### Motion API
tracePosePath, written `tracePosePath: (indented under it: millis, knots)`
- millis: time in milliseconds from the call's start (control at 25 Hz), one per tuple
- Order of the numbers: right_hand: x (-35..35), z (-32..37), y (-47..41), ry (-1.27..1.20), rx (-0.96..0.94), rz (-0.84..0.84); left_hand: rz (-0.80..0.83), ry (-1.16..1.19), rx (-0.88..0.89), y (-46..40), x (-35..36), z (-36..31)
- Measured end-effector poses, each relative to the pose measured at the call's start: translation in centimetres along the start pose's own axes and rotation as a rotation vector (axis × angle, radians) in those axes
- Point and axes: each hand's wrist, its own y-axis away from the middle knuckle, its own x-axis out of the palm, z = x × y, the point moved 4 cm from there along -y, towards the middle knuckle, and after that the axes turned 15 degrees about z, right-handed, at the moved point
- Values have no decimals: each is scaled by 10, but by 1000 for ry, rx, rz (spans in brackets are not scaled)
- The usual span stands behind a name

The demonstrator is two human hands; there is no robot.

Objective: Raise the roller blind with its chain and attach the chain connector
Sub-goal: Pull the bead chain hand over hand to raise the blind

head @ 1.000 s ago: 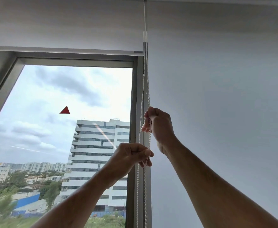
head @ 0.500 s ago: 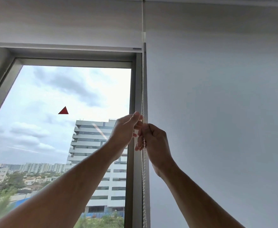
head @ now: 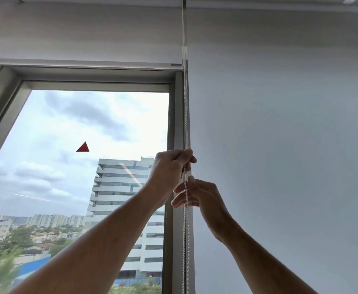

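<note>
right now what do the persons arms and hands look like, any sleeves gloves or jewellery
Both forearms are bare as far as the frame shows: no sleeves in view. The left hand and right hand wear no gloves, and no rings, watch or wristbands are visible.

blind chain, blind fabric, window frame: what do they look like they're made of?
Chain: white beaded cord, probably plastic; small matte round beads, no metallic glint.
Roller blind: off-white woven-looking fabric, matte, slightly translucent, with a stiff bottom bar, likely coated aluminium or plastic.
Window frame: grey satin metal, probably anodised or painted aluminium; sharp, flat profiles.
Both hands, left hand and right hand, grip the chain.
</note>
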Motion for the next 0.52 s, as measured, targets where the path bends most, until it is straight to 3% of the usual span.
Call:
tracePosePath:
  millis: [240, 520]
  knots:
    - [-37, 13, -18, -18, 60, -294, 139, 5, 25, 14, 7, 5]
    - [-41, 56, -49, -15, 96, -216, 264, -5, -16, 35, 13, 23]
